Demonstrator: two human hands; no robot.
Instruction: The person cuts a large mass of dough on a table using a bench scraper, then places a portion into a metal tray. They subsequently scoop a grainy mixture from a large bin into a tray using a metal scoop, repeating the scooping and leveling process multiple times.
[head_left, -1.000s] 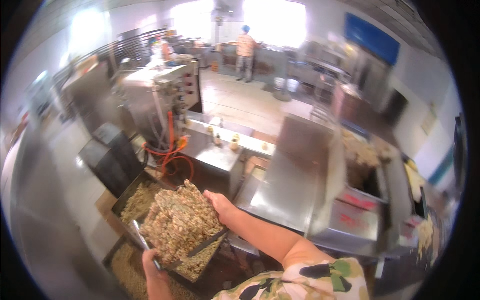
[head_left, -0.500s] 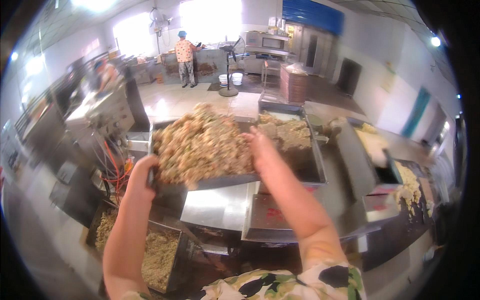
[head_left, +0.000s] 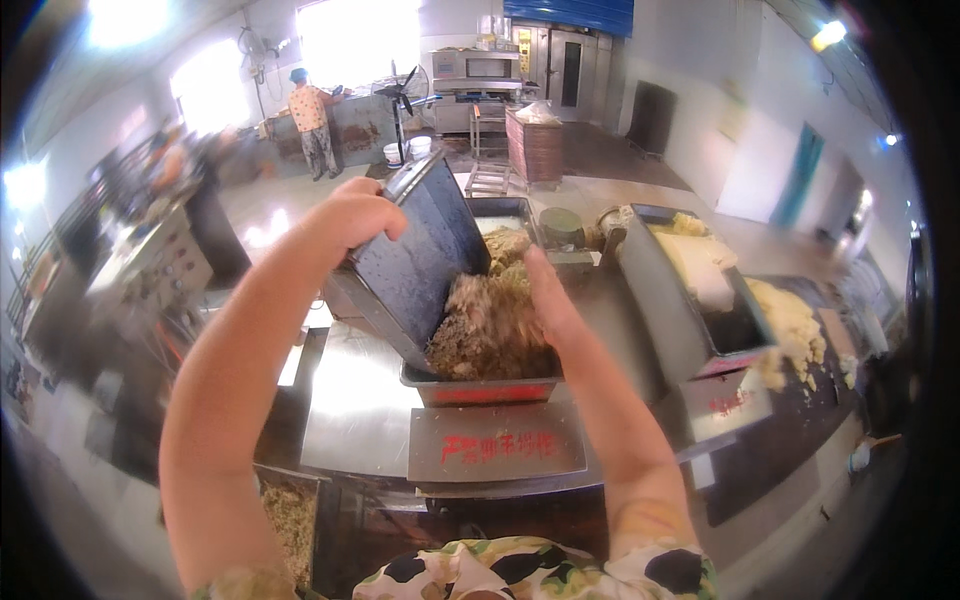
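Note:
My left hand [head_left: 362,215] is closed on the upper rim of a dark rectangular metal tray [head_left: 415,260], which stands steeply tilted to the right. A crumbly brown filling mixture [head_left: 490,330], blurred by motion, slides from it into a metal tub [head_left: 480,392] on the work surface. Paler mixture [head_left: 505,243] lies at the tub's far end. My right hand [head_left: 545,300] is at the right side of the falling mixture, its fingers stretched out and partly smeared; no object shows in its grip.
Right of the tub stands a second tub [head_left: 650,290] with pale dough. Loose yellow dough [head_left: 790,325] lies beyond it. A sign plate with red writing [head_left: 497,445] sits at the front. Below left is a tray of crumbs [head_left: 290,525]. A person [head_left: 312,125] stands by the far counter.
The tray, held level and heaped before, has swung up on its left side and moved right over the tub. Its mixture now slides out. My right hand has left the tray's right side.

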